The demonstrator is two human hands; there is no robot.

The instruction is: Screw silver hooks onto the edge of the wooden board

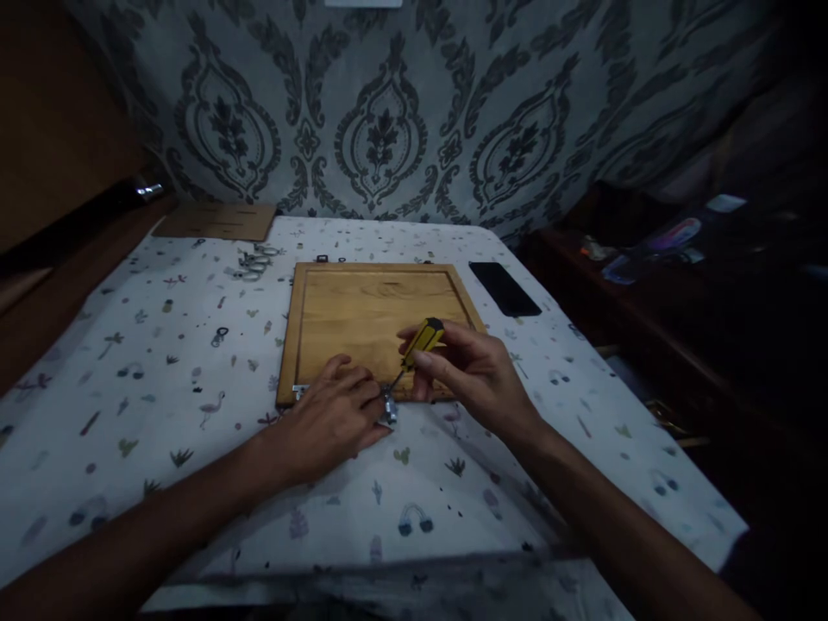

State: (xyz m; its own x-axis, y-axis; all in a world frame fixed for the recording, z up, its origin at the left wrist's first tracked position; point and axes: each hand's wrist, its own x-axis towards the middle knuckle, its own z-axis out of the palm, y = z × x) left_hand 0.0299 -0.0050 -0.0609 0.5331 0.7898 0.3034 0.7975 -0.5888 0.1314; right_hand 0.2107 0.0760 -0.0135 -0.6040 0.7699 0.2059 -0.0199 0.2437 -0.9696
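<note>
A framed wooden panel lies flat on the cloth-covered table. At its near edge sits a metal hinge, partly hidden by fingers. My left hand rests over the panel's near edge, its fingers pressed against the hinge. In my right hand is a screwdriver with a yellow and black handle, tilted, its shaft pointing down to the hinge. Another small metal fitting shows at the panel's near left corner, beside my left hand.
Right of the panel lies a black phone. Several metal pieces are grouped at the back left, near a flat brown cardboard piece. A patterned wall rises behind the table. Clear plastic packaging sits on dark furniture at right.
</note>
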